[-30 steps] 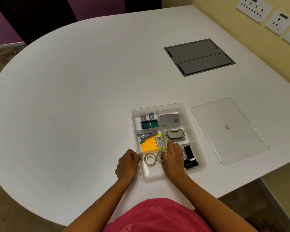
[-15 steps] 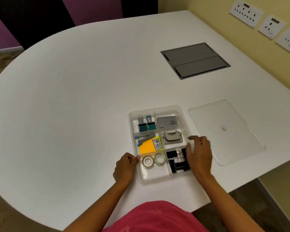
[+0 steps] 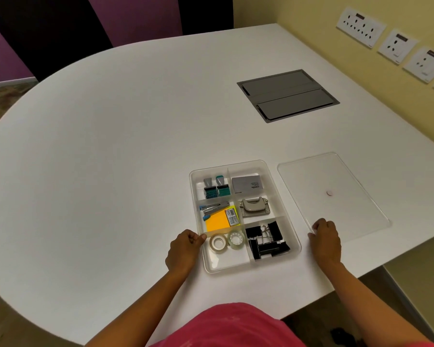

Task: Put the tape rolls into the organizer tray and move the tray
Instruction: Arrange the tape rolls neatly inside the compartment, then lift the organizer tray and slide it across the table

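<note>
Low in the middle of the frame, both tape rolls (image 3: 227, 241) sit inside the organizer tray (image 3: 282, 189). The left hand (image 3: 183, 251) pinches the tray's left rim. The right hand (image 3: 326, 240), curled, touches the clear lid (image 3: 348, 176) nearby. Pulled one-handed, the tray might tip or spin.

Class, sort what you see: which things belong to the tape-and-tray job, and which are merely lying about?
Job: tape rolls, organizer tray, left hand on its rim, right hand.
Lying about: clear lid, binder clips, stapler, hole punch, stamps.
</note>
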`<state>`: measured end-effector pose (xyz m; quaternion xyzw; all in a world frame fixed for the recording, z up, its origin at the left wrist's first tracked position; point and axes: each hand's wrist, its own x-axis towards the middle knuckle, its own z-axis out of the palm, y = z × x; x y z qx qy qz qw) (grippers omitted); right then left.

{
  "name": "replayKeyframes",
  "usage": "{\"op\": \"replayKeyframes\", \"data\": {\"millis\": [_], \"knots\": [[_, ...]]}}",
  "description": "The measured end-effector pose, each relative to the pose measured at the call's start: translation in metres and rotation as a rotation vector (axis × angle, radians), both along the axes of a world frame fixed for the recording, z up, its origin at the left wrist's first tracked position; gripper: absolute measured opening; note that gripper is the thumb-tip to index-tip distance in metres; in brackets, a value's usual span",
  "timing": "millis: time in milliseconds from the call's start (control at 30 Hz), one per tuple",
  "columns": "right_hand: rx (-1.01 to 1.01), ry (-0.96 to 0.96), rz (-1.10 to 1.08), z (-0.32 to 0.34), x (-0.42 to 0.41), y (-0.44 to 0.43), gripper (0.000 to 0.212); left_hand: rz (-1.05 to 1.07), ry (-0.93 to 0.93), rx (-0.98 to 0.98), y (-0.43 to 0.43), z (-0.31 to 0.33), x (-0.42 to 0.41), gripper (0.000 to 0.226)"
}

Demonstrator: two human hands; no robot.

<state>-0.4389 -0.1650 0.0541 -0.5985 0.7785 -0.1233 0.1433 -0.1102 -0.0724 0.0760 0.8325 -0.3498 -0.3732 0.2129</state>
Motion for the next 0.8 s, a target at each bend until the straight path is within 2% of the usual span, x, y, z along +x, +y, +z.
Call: {"op": "replayKeyframes", "data": {"millis": [100,167,300,500,633,800], "knots": [[0.029,0.067,0.022,0.000,0.000,0.001,0.003,0.010,0.008,0.000,-0.001,0.002,0.002,0.029],[0.053,0.098,0.058,0.001,0.000,-0.002,0.004,0.042,0.035,-0.002,-0.003,0.003,0.006,0.031],[-0.010,0.106,0.098,0.011,0.004,-0.005,0.025,0.089,0.083,-0.013,-0.007,0.006,0.015,0.031],[-0.278,0.108,0.185,0.058,0.022,0.003,0.043,0.144,0.092,-0.034,0.005,0.006,0.020,0.035],[-0.425,0.081,0.255,0.094,0.041,0.013,0.033,0.189,0.138,-0.099,0.014,0.009,0.018,0.027],[-0.614,-0.130,0.365,0.145,0.071,0.037,0.031,0.236,0.240,-0.229,0.015,0.025,0.014,0.018]]}}
